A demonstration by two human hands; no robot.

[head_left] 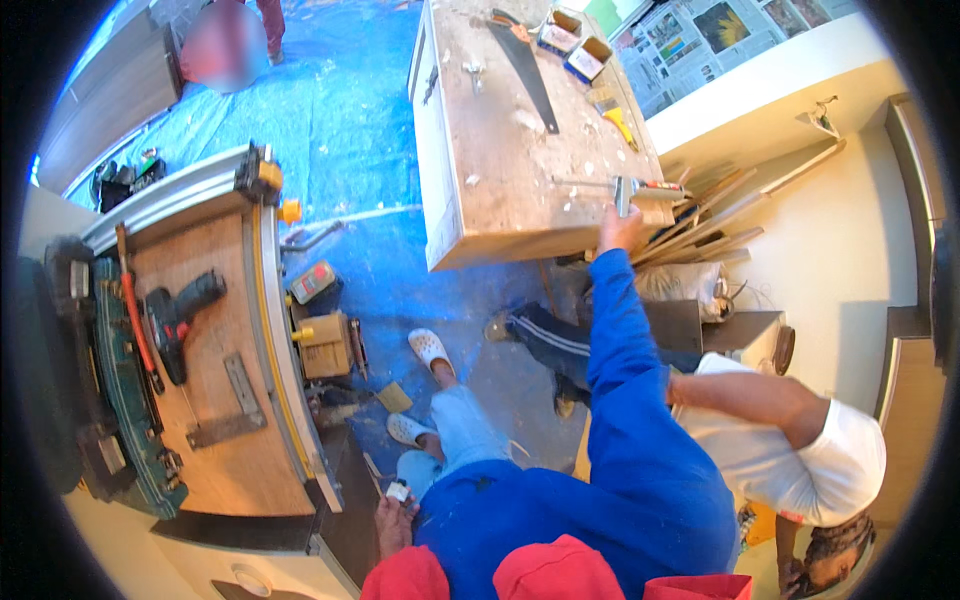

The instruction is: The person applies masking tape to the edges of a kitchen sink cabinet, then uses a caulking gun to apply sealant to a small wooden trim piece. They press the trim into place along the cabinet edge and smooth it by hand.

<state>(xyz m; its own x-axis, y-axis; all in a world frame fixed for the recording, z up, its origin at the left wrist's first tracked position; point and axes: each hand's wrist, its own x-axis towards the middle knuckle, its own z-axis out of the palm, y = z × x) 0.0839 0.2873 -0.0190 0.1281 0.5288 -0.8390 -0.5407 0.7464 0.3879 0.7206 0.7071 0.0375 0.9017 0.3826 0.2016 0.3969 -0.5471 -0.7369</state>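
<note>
My right hand [616, 228] is stretched out to the wooden work surface [510, 205], closed round the metal handle of a caulking gun [650, 188] with a tube in it and a long rod pointing left. A handsaw [533, 82], a yellow-handled brush [618, 128] and two small boxes [586, 60] lie farther along that surface. My left hand [394, 523] is low near my body, closed on a small white object [398, 491] whose kind I cannot make out.
A side bench [215, 300] holds a drill [185, 305], pry bar and square. Boxes [322, 345] sit on blue sheeting [350, 150]. Wood strips [720, 225] lean at right. A co-worker in a white shirt [820, 460] bends beside my right arm; another person [273, 25] is at top left.
</note>
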